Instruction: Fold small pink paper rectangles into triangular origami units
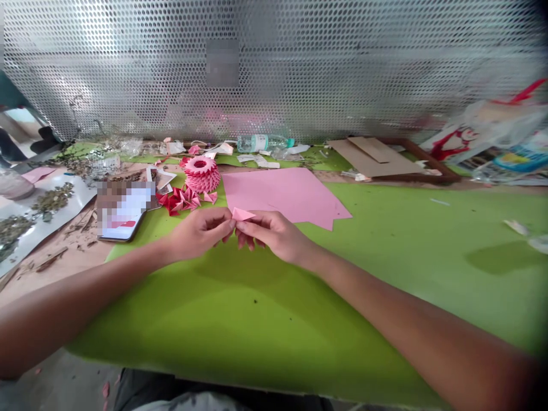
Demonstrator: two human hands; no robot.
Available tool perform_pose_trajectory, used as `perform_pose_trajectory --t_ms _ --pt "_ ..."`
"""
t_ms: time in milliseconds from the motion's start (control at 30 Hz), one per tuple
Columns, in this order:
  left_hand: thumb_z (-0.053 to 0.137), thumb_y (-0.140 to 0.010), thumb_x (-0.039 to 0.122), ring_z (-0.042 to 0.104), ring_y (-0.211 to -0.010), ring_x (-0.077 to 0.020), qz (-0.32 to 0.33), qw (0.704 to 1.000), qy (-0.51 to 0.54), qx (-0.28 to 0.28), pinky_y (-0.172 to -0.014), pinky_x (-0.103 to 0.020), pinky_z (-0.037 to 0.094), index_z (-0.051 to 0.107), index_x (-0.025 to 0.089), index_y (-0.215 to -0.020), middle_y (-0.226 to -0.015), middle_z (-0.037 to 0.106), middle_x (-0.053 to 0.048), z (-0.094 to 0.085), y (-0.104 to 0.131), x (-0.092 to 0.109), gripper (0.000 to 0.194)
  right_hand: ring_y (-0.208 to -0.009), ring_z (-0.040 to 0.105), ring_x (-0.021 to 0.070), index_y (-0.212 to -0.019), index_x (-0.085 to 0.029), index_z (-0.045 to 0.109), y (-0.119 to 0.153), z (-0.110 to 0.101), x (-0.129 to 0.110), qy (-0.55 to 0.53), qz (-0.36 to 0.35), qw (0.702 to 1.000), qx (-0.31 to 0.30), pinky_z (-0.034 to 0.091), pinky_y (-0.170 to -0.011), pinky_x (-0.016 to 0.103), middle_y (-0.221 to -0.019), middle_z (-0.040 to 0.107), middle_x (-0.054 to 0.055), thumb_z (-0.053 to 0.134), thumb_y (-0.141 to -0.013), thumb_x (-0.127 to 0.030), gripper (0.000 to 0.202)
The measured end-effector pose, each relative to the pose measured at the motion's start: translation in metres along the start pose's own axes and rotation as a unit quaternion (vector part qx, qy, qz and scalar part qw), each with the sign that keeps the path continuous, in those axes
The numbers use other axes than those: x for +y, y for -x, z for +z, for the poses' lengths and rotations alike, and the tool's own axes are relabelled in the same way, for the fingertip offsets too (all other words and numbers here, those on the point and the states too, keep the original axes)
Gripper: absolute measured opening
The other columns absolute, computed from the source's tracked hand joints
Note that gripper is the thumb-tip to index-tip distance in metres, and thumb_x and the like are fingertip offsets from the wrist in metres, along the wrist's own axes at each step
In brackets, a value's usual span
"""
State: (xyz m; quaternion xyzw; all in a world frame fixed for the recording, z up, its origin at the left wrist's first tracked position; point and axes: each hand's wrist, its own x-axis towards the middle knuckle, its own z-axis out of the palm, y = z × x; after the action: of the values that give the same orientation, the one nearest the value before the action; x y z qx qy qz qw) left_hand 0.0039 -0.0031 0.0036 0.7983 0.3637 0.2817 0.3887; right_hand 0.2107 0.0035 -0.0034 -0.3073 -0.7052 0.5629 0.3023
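Observation:
A small folded pink paper piece [242, 214] is pinched between my two hands above the green table cover [257, 319]. My left hand [201, 231] grips its left corner with thumb and fingers. From the right, my right hand [274, 231] holds its lower edge, thumb on top and the other fingers curled below. Just beyond lies a large pink paper sheet [278, 191]. To the left of that sheet stand a round pink structure of folded paper [202, 174] and a loose pile of red and pink folded pieces [180, 200].
A phone [124, 220] lies at left, beside dried plant bits on white paper [51, 200]. A plastic bottle [263, 142] lies along the perforated metal screen [274, 74]. At the back right are a cardboard tray [377, 157] and plastic bags [500, 137].

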Motion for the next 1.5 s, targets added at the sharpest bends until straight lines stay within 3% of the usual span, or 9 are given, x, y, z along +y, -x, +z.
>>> perform_pose_trajectory --t_ms 400,567,700,867,1100,1300,1400,1500 --pt "0.043 -0.100 0.031 0.051 -0.059 -0.0093 0.017 0.999 -0.024 0.021 -0.056 -0.021 0.038 0.057 0.016 -0.077 -0.070 0.058 0.000 0.003 0.000 0.000 0.031 -0.068 0.061 0.0146 -0.088 -0.015 0.069 0.002 0.002 -0.003 0.050 0.020 0.998 0.036 0.047 -0.067 0.029 -0.079 0.073 0.006 0.061 -0.091 -0.040 0.027" --pt "0.042 -0.099 0.031 0.046 -0.056 -0.0090 0.015 0.999 -0.032 0.020 -0.053 -0.021 0.034 0.051 0.017 -0.072 -0.064 0.053 0.002 0.002 0.002 0.001 0.031 -0.072 0.064 0.0158 -0.092 -0.016 0.071 0.003 -0.005 -0.008 0.053 0.031 0.998 0.006 0.049 -0.069 0.030 -0.082 0.074 0.006 0.060 -0.089 -0.038 0.024" --pt "0.045 -0.095 0.030 0.042 -0.053 -0.0090 0.006 0.998 -0.058 0.019 -0.052 -0.023 0.030 0.044 0.018 -0.065 -0.061 0.047 0.003 0.000 0.001 -0.001 0.032 -0.076 0.067 0.0185 -0.098 -0.016 0.071 0.005 -0.009 -0.009 0.137 0.028 0.989 0.047 0.048 -0.066 0.029 -0.086 0.074 0.008 0.058 -0.092 -0.045 0.033" --pt "0.042 -0.097 0.036 0.044 -0.055 -0.0103 0.002 0.998 -0.056 -0.001 -0.054 -0.024 0.031 0.045 0.018 -0.065 -0.062 0.048 0.001 -0.003 -0.001 -0.004 0.037 -0.062 0.061 0.0157 -0.083 -0.016 0.069 0.006 -0.003 -0.007 0.230 -0.023 0.969 0.082 0.043 -0.058 0.029 -0.074 0.071 0.006 0.050 -0.097 -0.038 0.033" --pt "0.039 -0.101 0.044 0.047 -0.054 -0.0103 0.005 0.999 -0.009 -0.049 -0.054 -0.022 0.035 0.060 0.015 -0.081 -0.062 0.050 0.002 -0.002 -0.002 -0.004 0.041 -0.063 0.062 0.0157 -0.079 -0.016 0.067 0.007 0.000 -0.006 0.182 -0.038 0.980 0.072 0.045 -0.060 0.028 -0.071 0.069 0.005 0.052 -0.097 -0.041 0.034" --pt "0.049 -0.096 0.048 0.050 -0.053 -0.0100 -0.026 0.995 0.068 -0.068 -0.053 -0.022 0.038 0.057 0.015 -0.072 -0.060 0.055 0.001 -0.006 -0.001 -0.007 0.041 -0.059 0.059 0.0130 -0.075 -0.017 0.062 0.006 -0.001 -0.007 0.140 -0.039 0.986 0.077 0.044 -0.059 0.026 -0.066 0.064 0.002 0.052 -0.097 -0.042 0.034" --pt "0.043 -0.098 0.048 0.053 -0.054 -0.0113 -0.045 0.991 0.097 -0.081 -0.058 -0.024 0.043 0.059 0.015 -0.069 -0.061 0.060 -0.002 -0.008 -0.002 -0.009 0.047 -0.057 0.057 0.0126 -0.073 -0.018 0.060 0.007 -0.001 -0.007 0.148 -0.044 0.986 0.069 0.043 -0.057 0.026 -0.066 0.065 0.002 0.051 -0.098 -0.041 0.035" --pt "0.039 -0.100 0.048 0.052 -0.053 -0.0112 -0.039 0.995 0.063 -0.067 -0.057 -0.024 0.041 0.058 0.015 -0.067 -0.060 0.059 -0.002 -0.008 -0.002 -0.010 0.050 -0.056 0.056 0.0125 -0.076 -0.018 0.062 0.007 -0.001 -0.006 0.143 -0.044 0.986 0.069 0.043 -0.056 0.027 -0.067 0.064 0.002 0.054 -0.096 -0.041 0.032"
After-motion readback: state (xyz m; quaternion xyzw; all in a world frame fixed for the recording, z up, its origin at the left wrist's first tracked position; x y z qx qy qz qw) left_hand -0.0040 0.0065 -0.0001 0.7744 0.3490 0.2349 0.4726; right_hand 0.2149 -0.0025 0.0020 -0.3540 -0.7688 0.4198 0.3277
